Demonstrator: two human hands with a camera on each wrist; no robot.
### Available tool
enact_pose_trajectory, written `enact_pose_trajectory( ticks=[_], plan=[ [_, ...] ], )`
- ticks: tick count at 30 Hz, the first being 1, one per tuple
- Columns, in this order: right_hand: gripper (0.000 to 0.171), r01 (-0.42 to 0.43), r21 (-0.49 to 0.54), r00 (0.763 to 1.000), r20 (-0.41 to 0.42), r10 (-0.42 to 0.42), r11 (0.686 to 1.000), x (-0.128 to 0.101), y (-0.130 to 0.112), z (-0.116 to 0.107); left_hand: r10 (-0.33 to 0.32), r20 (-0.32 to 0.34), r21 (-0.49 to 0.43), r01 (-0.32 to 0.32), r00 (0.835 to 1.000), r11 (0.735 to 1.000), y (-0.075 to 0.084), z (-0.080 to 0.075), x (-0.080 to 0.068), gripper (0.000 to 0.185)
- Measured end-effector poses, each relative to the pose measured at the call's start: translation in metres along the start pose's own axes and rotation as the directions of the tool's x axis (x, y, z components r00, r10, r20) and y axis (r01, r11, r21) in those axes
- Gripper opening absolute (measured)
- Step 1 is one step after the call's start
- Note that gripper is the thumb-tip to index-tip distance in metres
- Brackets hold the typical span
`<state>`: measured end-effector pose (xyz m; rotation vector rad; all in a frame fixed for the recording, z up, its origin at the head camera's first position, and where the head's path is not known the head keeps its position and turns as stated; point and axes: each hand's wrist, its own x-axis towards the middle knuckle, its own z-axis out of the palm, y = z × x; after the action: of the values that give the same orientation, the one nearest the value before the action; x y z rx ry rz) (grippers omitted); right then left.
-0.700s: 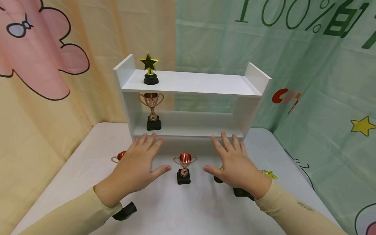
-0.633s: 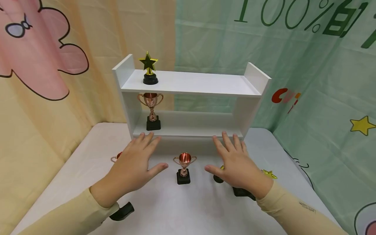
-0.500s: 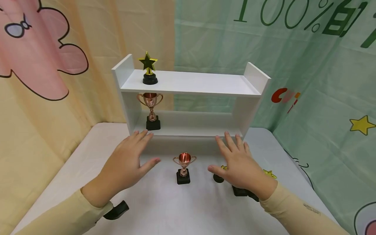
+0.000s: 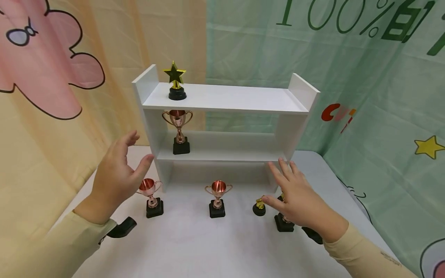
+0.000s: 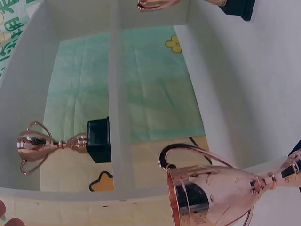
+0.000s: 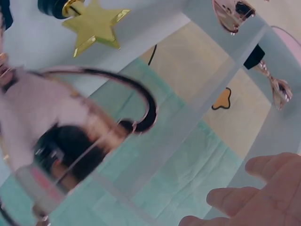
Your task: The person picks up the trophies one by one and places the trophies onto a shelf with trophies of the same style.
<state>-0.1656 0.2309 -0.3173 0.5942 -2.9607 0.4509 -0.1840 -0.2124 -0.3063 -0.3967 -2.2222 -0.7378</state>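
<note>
My left hand (image 4: 114,175), fingers spread and thumb out, hovers left of the white shelf, holding nothing. Just below it a rose-gold trophy cup (image 4: 154,207) stands on the table; the same cup (image 5: 214,190) looms large in the left wrist view. At the right, my right hand (image 4: 304,200) hovers with straight, spread fingers and nothing in it. It partly covers another trophy cup with a black base (image 4: 284,224). Beside its thumb is a small gold star trophy (image 4: 259,208). A third table cup (image 4: 217,190) stands between the hands.
The white shelf unit (image 4: 222,97) stands at the back of the white table (image 4: 215,251). A star trophy (image 4: 177,94) is on its top board, at left. Below that, a rose-gold cup (image 4: 181,146) occupies the middle board. Printed curtains (image 4: 375,88) hang behind.
My left hand has moved left and up, turning sideways and uncovering the left cup. My right hand has shifted right, showing more of the trophies under it. The trophies have stayed put.
</note>
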Motion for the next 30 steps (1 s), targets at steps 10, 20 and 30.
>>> enact_pose_trajectory(
  ticks=[10,20,30],
  plan=[
    [0.082,-0.006,0.142,0.998,-0.055,0.014,0.99,-0.024,0.042,-0.021,-0.216,0.218,-0.051,0.232,0.952,0.971,-0.026,0.008,0.032,0.091],
    [0.07,0.006,0.135,0.985,-0.172,0.017,0.991,-0.045,0.109,-0.018,-0.208,0.424,-0.199,0.315,0.881,0.928,-0.039,0.023,0.051,0.084],
    [0.067,-0.007,0.142,0.991,-0.132,0.026,0.99,-0.057,0.167,-0.006,-0.209,0.448,-0.165,0.31,0.869,0.936,-0.045,0.034,0.06,0.074]
  ],
)
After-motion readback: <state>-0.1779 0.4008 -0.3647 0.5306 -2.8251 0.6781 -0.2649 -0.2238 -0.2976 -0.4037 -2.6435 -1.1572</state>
